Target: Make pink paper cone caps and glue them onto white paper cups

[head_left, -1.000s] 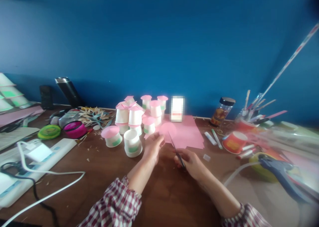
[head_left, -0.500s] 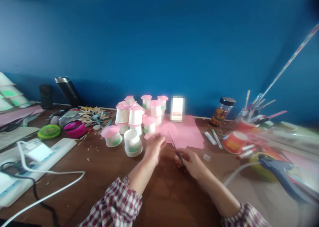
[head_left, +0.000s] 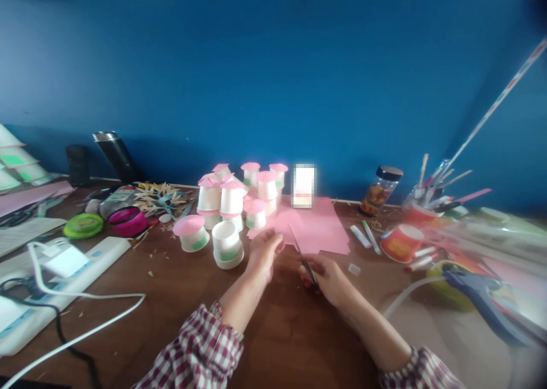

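My left hand (head_left: 262, 252) is closed, thumb and fingers pinching the near edge of a rounded piece of pink paper (head_left: 287, 220). In my right hand (head_left: 328, 278) are dark-handled scissors (head_left: 304, 260), their blades pointing away from me and lying against the right side of that piece. Whether the blades are apart is too blurred to make out. Behind them lie larger pink paper sheets (head_left: 329, 228), flat on the brown table. Just left of my left hand stand stacked white paper cups (head_left: 225, 241), and a white cup with a pink disc top (head_left: 192, 235) is beside them.
Several pink-topped cups (head_left: 233, 198) cluster at the back. At left are a power strip (head_left: 102, 261), a white cable (head_left: 106, 326) and a tilted black flask (head_left: 115, 155). To the right are a jar (head_left: 382, 189), an orange cup (head_left: 401, 242) and a blue glue gun (head_left: 482, 298).
Hardly anything differs. The camera view has shifted very slightly, while both hands, the pink paper and the scissors keep nearly the same places.
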### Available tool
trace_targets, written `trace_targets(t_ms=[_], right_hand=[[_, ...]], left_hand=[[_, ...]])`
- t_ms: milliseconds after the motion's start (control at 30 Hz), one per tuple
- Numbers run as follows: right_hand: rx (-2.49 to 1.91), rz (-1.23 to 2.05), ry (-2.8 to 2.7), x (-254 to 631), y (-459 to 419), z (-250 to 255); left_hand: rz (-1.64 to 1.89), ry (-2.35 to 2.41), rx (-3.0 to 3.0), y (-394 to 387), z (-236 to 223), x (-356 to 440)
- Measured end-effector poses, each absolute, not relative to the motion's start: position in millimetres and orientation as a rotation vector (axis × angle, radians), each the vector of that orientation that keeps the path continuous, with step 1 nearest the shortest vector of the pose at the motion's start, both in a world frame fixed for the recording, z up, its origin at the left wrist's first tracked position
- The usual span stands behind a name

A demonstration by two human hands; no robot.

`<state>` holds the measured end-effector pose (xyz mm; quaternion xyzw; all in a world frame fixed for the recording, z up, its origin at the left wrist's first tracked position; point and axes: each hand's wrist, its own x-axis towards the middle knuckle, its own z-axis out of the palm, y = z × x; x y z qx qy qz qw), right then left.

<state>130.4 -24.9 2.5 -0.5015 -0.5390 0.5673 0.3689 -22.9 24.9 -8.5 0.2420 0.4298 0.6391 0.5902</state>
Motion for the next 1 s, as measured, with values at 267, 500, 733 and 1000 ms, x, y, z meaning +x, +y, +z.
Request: trace_targets(t_ms=[267, 500, 733, 1000], right_hand=[[-1.297, 1.457, -1.382, 130.8, -25.1, 1.5], [-1.289, 1.452, -1.373, 130.8, -24.6, -0.2], [-1.282, 1.448, -1.387, 130.5, -26.0, 5.2], [-1.33, 1.435, -1.382, 130.3, -25.3, 6.6]], left_hand=[[1.478, 0.991, 0.549, 21.6, -1.9, -21.4], [1.472, 0.969, 0.515, 20.3, -1.8, -21.6], [1.478, 0.939, 0.491, 20.3, -1.9, -22.5], [1.475, 0.92, 0.47, 20.6, -1.8, -23.0]])
